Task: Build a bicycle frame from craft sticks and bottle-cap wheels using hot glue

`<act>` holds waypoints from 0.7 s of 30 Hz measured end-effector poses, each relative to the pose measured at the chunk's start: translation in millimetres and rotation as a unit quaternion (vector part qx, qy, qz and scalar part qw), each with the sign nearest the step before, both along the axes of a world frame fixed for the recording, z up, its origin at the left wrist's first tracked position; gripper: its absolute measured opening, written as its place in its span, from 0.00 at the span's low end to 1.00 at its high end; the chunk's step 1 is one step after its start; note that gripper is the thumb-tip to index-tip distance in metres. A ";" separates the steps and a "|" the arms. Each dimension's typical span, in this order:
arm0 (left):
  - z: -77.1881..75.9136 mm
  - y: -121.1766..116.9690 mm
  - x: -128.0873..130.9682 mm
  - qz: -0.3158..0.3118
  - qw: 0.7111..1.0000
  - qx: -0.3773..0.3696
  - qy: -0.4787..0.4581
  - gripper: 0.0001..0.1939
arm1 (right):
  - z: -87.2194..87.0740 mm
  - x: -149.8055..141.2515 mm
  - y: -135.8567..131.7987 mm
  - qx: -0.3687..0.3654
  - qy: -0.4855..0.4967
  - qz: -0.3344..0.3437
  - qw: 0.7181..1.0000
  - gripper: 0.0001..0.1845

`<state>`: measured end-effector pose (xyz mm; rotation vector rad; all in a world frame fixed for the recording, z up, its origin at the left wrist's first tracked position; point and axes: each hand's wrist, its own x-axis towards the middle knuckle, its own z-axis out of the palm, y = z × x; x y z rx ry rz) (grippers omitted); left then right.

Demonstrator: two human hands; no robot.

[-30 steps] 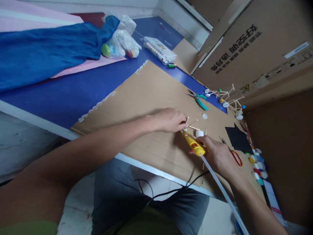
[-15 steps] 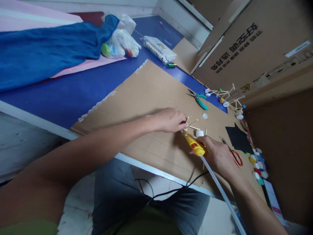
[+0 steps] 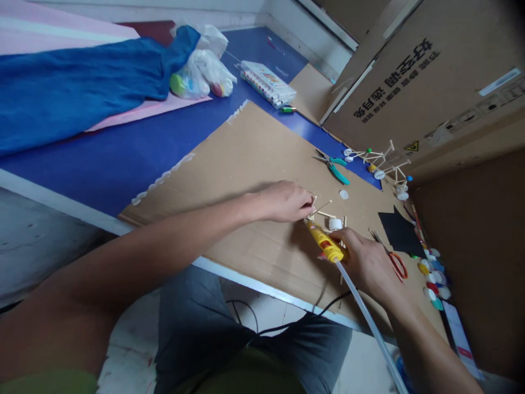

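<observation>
My left hand [image 3: 283,201] pinches a small frame of wooden sticks [image 3: 322,214] on the cardboard sheet [image 3: 246,158]. My right hand [image 3: 367,262] is shut around a yellow hot glue gun [image 3: 324,242], whose nozzle points at the base of the frame. A long translucent glue stick [image 3: 371,328] runs from the gun's rear down past my wrist. Just beside the frame stands a white bottle cap [image 3: 335,224]. My fingers hide part of the frame's sticks.
Teal-handled pliers [image 3: 331,166], red-handled scissors [image 3: 394,264], black card [image 3: 400,234] and several bottle caps [image 3: 432,276] lie nearby. Stick-and-cap models [image 3: 379,164] stand beside a large cardboard box [image 3: 410,82]. A black cord [image 3: 287,323] hangs below the table edge [image 3: 262,290].
The lower end of the glue stick has swung slightly left. My hands and the stick frame stay nearly where they were.
</observation>
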<state>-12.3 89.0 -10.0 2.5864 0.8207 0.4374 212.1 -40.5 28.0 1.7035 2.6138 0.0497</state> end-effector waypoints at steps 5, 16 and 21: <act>-0.5 0.4 -0.3 -0.002 1.000 -0.005 -0.003 0.16 | 1.0 0.7 -0.8 -0.003 0.013 -0.019 1.000 0.14; -2.0 1.0 -0.9 0.002 1.000 -0.019 0.003 0.16 | 7.2 20.4 3.0 -0.024 0.164 -0.079 0.983 0.21; -7.3 3.0 0.2 -0.006 1.000 -0.008 0.006 0.16 | 4.4 35.5 19.5 -0.070 0.289 -0.073 0.952 0.21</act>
